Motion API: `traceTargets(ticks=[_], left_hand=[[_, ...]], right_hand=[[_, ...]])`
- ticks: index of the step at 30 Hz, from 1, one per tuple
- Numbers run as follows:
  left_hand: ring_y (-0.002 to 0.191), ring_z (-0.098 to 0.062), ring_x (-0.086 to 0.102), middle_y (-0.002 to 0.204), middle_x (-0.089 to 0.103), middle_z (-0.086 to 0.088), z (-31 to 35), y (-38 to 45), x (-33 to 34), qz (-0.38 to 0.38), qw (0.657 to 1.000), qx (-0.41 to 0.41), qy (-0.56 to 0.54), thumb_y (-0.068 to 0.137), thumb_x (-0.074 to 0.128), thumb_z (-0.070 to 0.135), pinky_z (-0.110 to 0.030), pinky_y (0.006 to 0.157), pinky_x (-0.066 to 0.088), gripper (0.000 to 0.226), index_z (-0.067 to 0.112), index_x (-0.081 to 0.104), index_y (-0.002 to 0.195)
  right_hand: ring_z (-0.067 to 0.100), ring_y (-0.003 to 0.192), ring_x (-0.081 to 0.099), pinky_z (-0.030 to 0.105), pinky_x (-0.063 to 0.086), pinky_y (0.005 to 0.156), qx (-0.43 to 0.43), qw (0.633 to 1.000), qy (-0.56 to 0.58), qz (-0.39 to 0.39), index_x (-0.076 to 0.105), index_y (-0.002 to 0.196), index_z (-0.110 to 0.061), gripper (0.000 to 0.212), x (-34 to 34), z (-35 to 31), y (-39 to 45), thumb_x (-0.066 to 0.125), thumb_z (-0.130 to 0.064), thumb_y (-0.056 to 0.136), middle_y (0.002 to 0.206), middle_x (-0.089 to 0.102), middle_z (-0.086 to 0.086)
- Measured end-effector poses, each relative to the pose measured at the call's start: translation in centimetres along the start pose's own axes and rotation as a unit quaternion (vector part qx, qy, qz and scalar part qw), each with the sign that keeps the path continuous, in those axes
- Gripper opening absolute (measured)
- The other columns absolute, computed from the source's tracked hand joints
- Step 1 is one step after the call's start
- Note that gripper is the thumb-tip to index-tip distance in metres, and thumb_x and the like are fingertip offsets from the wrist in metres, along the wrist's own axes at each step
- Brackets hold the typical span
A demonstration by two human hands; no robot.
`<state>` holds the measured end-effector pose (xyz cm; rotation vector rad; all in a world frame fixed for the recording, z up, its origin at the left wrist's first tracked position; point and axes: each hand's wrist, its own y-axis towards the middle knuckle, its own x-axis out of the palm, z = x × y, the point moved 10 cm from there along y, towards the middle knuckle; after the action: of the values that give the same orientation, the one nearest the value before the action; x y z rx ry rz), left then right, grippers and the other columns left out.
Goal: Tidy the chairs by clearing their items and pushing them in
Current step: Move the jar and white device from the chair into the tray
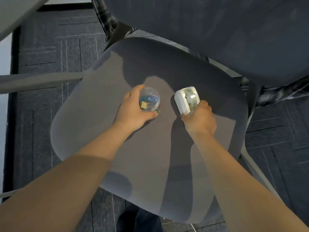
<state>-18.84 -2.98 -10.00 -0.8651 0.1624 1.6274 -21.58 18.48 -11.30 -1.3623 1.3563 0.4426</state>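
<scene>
A grey office chair seat fills the middle of the head view, with its dark backrest at the top right. My left hand grips a small clear plastic tub of coloured clips, thumb and fingers curled round its sides, just above the seat. My right hand grips the near end of a white tape dispenser that holds a roll of clear tape. The two items sit side by side at the seat's centre.
Dark patterned carpet tiles surround the chair. A grey chair armrest juts in from the left, and another grey bar crosses the top left corner. A grey frame leg runs down the right. My shoe shows at the bottom.
</scene>
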Motion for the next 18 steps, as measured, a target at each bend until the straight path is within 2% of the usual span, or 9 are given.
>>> traceTargets(ticks=[4, 8, 13, 18], left_hand=[[0.122, -0.025, 0.044, 0.138, 0.042, -0.008, 0.7, -1.3, -1.2, 0.007, 1.0, 0.014, -0.013, 0.063, 0.079, 0.019, -0.028, 0.095, 0.035, 0.086, 0.022, 0.033, 0.135], [0.121, -0.024, 0.045, 0.138, 0.043, -0.008, 3.1, -3.8, -3.9, 0.018, 0.999, 0.043, -0.027, 0.062, 0.08, 0.016, -0.023, 0.091, 0.033, 0.086, 0.02, 0.033, 0.134], [0.123, -0.021, 0.041, 0.138, 0.04, -0.008, 8.5, -9.2, -8.1, 0.027, 0.994, 0.099, -0.036, 0.064, 0.078, 0.015, -0.021, 0.09, 0.028, 0.083, 0.02, 0.033, 0.134], [0.127, -0.021, 0.038, 0.139, 0.04, -0.009, 16.2, -16.1, -10.9, 0.004, 0.985, 0.172, -0.03, 0.064, 0.078, 0.015, -0.02, 0.091, 0.026, 0.083, 0.016, 0.033, 0.134]], right_hand=[[0.034, 0.103, 0.059, 0.035, 0.042, 0.072, 0.021, 0.998, 0.06, 0.01, 0.047, 0.114, -0.004, 0.05, -0.8, 0.7, -1.5, 0.066, -0.031, 0.076, 0.117, 0.059, 0.012], [0.031, 0.093, 0.06, 0.036, 0.047, 0.072, 0.019, 0.991, 0.134, 0.009, 0.049, 0.111, -0.007, 0.05, -3.5, 0.0, -5.0, 0.068, -0.034, 0.072, 0.111, 0.063, 0.01], [0.027, 0.092, 0.06, 0.034, 0.046, 0.074, -0.013, 0.982, 0.184, 0.036, 0.051, 0.11, -0.011, 0.047, -10.2, -1.0, -11.7, 0.067, -0.034, 0.072, 0.106, 0.063, 0.004], [0.025, 0.089, 0.061, 0.035, 0.047, 0.073, -0.018, 0.969, 0.231, 0.083, 0.054, 0.106, -0.011, 0.046, -18.8, 0.9, -19.1, 0.066, -0.036, 0.07, 0.097, 0.063, 0.001]])
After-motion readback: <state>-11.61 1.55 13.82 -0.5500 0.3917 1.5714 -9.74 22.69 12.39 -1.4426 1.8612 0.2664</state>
